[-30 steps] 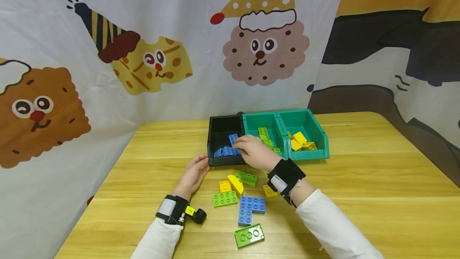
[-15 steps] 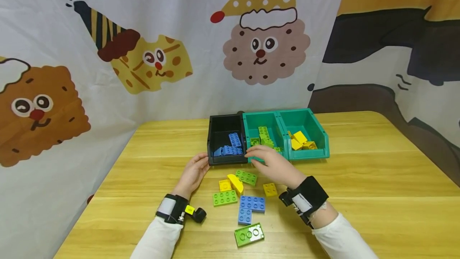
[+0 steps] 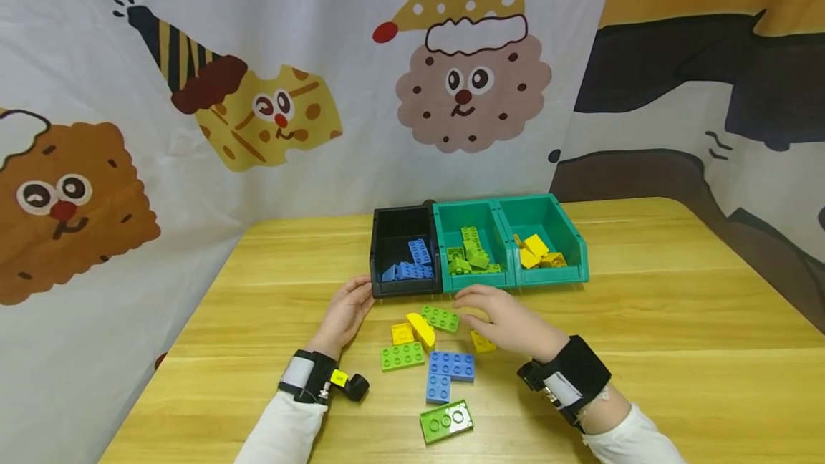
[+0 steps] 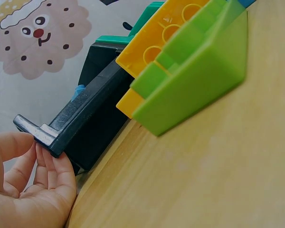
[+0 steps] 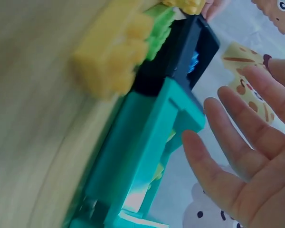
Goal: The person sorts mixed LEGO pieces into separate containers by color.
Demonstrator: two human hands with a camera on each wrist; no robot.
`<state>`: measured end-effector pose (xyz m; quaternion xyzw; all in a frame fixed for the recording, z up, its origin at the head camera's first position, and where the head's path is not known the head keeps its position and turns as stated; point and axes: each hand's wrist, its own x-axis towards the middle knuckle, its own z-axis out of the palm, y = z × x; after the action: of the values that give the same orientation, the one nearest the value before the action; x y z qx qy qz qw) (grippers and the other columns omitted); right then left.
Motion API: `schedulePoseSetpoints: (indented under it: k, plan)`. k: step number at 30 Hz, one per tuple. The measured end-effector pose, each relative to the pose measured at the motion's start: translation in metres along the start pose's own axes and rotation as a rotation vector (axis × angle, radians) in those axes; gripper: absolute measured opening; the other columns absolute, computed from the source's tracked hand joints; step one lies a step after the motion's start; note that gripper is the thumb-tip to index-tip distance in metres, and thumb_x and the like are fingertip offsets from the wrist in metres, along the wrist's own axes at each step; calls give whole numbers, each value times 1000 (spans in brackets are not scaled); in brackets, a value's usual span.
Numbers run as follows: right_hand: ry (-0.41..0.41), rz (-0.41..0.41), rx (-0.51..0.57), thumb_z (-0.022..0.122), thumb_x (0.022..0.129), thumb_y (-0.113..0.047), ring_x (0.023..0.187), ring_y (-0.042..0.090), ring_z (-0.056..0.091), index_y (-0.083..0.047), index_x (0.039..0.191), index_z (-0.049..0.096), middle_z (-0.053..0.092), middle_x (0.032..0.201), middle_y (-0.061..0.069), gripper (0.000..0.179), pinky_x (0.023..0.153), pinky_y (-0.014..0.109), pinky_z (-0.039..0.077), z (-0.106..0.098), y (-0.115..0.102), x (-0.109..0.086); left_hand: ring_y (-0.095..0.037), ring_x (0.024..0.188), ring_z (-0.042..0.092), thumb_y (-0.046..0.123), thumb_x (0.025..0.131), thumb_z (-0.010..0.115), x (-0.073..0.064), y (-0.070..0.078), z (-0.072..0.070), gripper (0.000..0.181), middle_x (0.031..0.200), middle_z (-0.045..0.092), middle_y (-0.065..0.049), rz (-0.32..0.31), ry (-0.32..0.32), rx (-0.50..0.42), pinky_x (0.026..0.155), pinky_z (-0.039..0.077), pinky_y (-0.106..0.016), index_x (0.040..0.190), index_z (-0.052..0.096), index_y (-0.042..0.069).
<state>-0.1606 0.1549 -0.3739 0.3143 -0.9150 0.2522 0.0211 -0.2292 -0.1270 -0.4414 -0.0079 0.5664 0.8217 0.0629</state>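
My left hand (image 3: 344, 317) holds the front left corner of the black bin (image 3: 407, 291). In the left wrist view its thumb lies at the bin's front lip and its fingers against the side. Blue toy bricks (image 3: 407, 271) lie in that bin. My right hand (image 3: 509, 319) hovers with spread fingers and holds nothing, above the table in front of the middle green bin (image 3: 480, 280). A yellow brick (image 3: 482, 341) is partly hidden beneath it. Close by lies a green brick (image 3: 440, 319). The right wrist view shows those fingers (image 5: 247, 156) extended and apart.
Green bricks (image 3: 475, 256) fill part of the middle bin; yellow bricks (image 3: 535, 250) lie in the right green bin (image 3: 556, 276). On the wooden table (image 3: 290, 249) lie a yellow arched brick (image 3: 421, 331), a blue brick (image 3: 453, 365) and a green brick (image 3: 447, 421), among several others.
My right hand has drawn back from over the black bin, down and to the right, to the table in front of the bins. The left hand has stayed on the black bin.
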Motion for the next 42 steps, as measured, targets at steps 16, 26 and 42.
schedulePoseSetpoints:
  k: [16, 26, 42]
  plan:
    - [-176, 53, -129, 83, 67, -18, 121, 42, 48, -9, 119, 63, 48, 136, 21, 56, 97, 54, 42, 6, 12, -22, -9, 85, 54, -5, 96, 42, 0, -1, -1, 15, 97, 53, -1, -9, 13, -36, 80, 48, -20, 105, 53, 0]
    - [-196, 52, -129, 80, 71, -10, 113, 37, 54, -7, 115, 64, 54, 127, 19, 47, 94, 50, 46, 8, 12, -23, -9, 85, 54, -4, 96, 42, 1, 0, -1, 15, 97, 53, -1, 4, -2, -30, 80, 47, -20, 106, 52, 0]
    - [-183, 43, -149, 78, 71, -3, 77, 10, 56, -12, 85, 71, 61, 86, -2, 17, 72, 29, 52, 10, 13, -23, -8, 84, 53, -3, 96, 44, 0, -1, 0, 14, 95, 53, 1, -1, 18, -15, 79, 47, -20, 104, 54, 2]
